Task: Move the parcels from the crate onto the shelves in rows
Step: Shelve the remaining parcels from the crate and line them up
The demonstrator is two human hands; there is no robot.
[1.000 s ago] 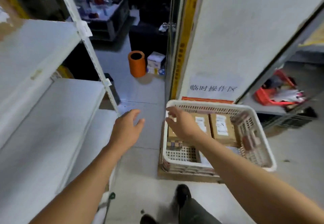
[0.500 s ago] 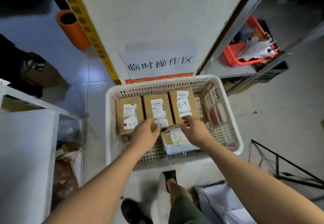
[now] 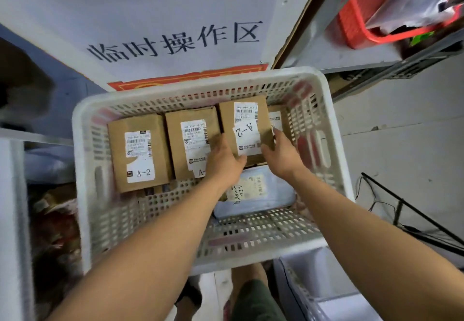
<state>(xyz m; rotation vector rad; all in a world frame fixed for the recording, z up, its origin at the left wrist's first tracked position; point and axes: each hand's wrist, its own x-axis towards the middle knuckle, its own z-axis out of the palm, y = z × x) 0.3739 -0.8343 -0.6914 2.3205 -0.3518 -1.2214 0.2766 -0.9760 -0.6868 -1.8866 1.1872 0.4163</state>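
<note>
Inside the white crate (image 3: 82, 170), the left hand (image 3: 223, 162) and right hand (image 3: 281, 157) grip opposite sides of one brown parcel (image 3: 244, 129), fingers curled around its edges.

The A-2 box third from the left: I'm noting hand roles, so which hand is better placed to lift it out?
Both, with the right leading. The right hand curls round the third box at its right edge; the left hand presses its left side, overlapping the middle box.
</note>
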